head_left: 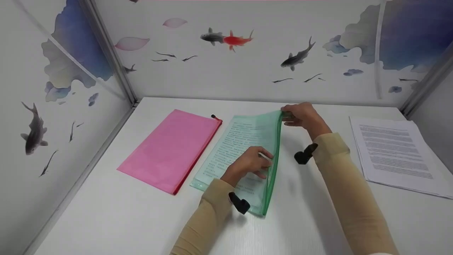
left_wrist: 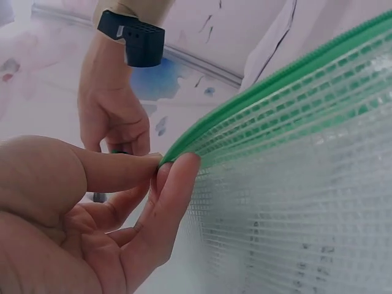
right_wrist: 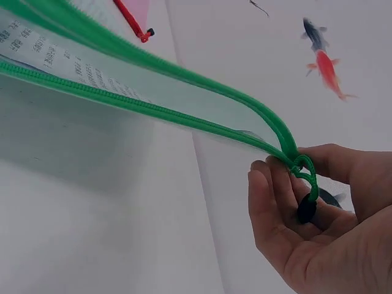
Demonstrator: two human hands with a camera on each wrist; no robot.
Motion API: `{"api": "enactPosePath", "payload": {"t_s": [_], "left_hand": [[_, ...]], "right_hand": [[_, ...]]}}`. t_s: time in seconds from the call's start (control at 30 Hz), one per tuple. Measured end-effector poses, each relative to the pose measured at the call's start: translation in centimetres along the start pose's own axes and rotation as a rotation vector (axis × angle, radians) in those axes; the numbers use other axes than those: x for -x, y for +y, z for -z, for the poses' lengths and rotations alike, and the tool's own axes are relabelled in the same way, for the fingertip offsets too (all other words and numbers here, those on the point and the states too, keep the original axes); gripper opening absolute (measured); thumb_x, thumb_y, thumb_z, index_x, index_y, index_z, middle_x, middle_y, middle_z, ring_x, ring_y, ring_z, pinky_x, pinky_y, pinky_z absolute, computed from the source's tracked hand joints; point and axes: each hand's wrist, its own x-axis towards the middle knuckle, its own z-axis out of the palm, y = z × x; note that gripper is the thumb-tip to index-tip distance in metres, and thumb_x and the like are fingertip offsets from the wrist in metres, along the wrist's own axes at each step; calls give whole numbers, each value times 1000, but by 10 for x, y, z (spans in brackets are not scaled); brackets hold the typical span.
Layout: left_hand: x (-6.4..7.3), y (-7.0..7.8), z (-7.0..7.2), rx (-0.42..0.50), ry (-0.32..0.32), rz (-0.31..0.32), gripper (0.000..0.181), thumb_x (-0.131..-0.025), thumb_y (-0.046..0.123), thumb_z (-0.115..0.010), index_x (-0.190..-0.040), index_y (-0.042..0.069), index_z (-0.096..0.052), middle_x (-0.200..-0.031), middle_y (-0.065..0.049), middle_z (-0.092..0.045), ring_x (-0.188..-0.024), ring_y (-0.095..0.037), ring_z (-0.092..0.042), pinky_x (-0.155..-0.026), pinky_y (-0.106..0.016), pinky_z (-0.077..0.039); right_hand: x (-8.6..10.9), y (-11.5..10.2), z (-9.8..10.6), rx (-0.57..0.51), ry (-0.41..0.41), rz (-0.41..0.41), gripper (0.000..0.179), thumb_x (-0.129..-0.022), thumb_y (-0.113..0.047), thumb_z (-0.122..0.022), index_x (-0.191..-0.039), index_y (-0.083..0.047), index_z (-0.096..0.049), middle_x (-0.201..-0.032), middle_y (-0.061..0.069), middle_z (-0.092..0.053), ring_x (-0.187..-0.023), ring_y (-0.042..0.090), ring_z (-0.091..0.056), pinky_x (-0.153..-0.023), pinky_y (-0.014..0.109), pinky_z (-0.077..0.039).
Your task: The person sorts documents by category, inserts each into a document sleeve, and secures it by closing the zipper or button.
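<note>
A translucent green zip pouch (head_left: 272,184) lies on the table with printed sheets (head_left: 242,138) inside. Its zipped edge is lifted, and in the right wrist view the two green zip bands (right_wrist: 184,121) stand apart, the mouth gaping. My left hand (head_left: 249,162) pinches the zip edge partway along, thumb against fingertips in the left wrist view. At the far corner, my right hand (head_left: 300,115) pinches the zip end between thumb and fingers. A green cord loop with a dark pull tab (right_wrist: 307,208) hangs against the right fingers.
To the left a pink zip pouch (head_left: 170,150) with a red zip edge lies flat on the white table (head_left: 95,209). A stack of printed paper (head_left: 396,152) lies at the right. Panels painted with fish (head_left: 239,40) enclose the back and sides.
</note>
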Motion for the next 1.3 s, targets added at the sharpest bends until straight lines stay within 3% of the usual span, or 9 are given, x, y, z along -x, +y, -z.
{"api": "enactPosePath", "payload": {"t_s": [0.23, 0.47, 0.67, 0.77, 0.93, 1.13, 1.3], "left_hand": [[-6, -3, -9, -53, 25, 45, 15, -96, 9, -65, -110, 9, -69, -91, -5, -65, -79, -14, -65, -63, -30, -62], [-7, -5, -12, -17, 22, 17, 16, -94, 7, -66, -111, 8, -68, -90, -5, -65, -79, -14, -64, -62, -30, -61], [-7, -1, -12, 57, 65, -23, 16, -96, 11, -65, -111, 6, -69, -93, -6, -66, -80, -14, -64, -63, -30, -62], [-10, 3, -14, 138, 93, -40, 18, -98, 14, -63, -113, 6, -70, -98, -8, -68, -81, -14, -65, -65, -32, -62], [-23, 16, -25, 365, 128, -57, 22, -100, 17, -62, -116, 5, -71, -108, -16, -73, -82, -15, -71, -70, -34, -63], [-43, 44, -36, 612, 170, -32, 35, -98, 23, -64, -125, 1, -66, -98, -11, -77, -89, -23, -76, -76, -35, -63], [-57, 64, -40, 767, 183, -28, 41, -98, 27, -64, -127, -3, -62, -98, -15, -77, -92, -28, -76, -77, -36, -63]], "right_hand": [[2, -3, 1, 17, -8, -10, 26, -97, -26, -65, -113, -6, -64, -79, -5, -70, -77, 9, -72, -83, 29, -61], [4, -4, 3, -35, -25, -21, 22, -96, -25, -67, -108, -7, -65, -76, -5, -72, -74, 9, -73, -77, 27, -62], [7, -4, 5, 37, -22, -17, 26, -94, -28, -69, -111, -7, -66, -78, -7, -72, -80, 11, -75, -86, 33, -61], [9, -6, 9, 68, -36, -16, 27, -93, -29, -71, -110, -9, -66, -79, -8, -72, -82, 9, -74, -88, 33, -61], [10, -7, 13, 113, -35, -8, 31, -92, -32, -72, -112, -9, -66, -82, -8, -71, -83, 8, -72, -94, 37, -59], [11, -5, 12, 149, -26, 2, 35, -92, -34, -72, -113, -8, -66, -87, -7, -70, -102, 18, -72, -96, 37, -58], [13, -6, 11, 188, -14, -3, 39, -91, -38, -72, -114, -7, -66, -96, -4, -68, -114, 24, -67, -103, 39, -53]]}}
